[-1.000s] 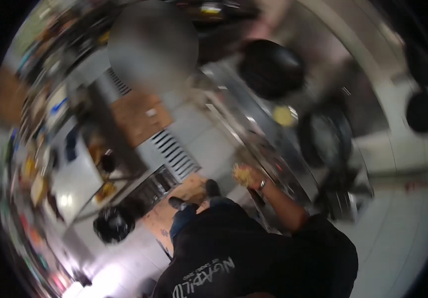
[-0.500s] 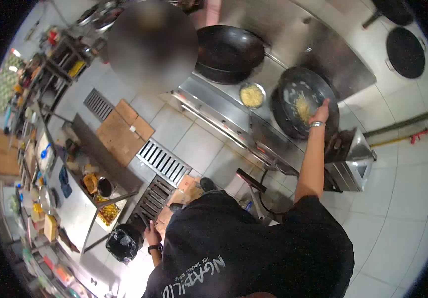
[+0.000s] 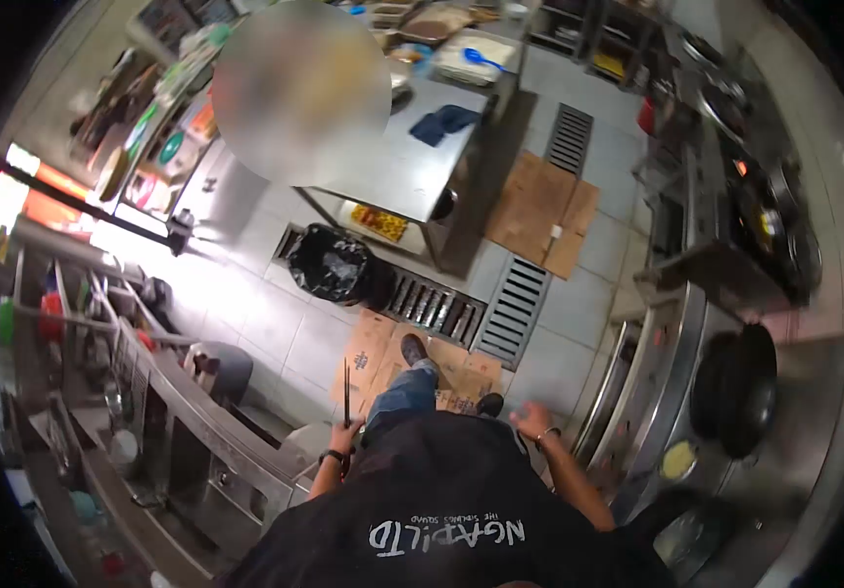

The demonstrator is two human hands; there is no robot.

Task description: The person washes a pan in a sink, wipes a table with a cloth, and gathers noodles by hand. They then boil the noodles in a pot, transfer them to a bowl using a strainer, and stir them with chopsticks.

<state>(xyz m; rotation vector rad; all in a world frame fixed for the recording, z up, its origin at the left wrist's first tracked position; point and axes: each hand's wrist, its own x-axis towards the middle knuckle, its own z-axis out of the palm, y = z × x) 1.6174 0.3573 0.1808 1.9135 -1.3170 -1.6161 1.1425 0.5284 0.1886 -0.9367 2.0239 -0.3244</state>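
Observation:
My left hand is closed around long, thin dark sticks that look like chopsticks, pointing up and away from me. To the right of my body, my right hand hangs over the floor beside the stove front. Its fingers are smeared by motion, and I cannot make out whether anything is in them. A bowl of pale yellow shreds sits on the steel stove top, right of my right forearm. Near the lower right edge, a wok is partly covered by my dark sleeve.
A large black wok stands on the stove. Ahead are a black-lined bin, a steel table, floor grates and flattened cardboard. Steel counters run along the left. A blurred disc covers part of the upper left.
My right hand has left the wok with the yellow strands and come down beside my body. My view and body have turned left, away from the stove; one foot is now stepped forward.

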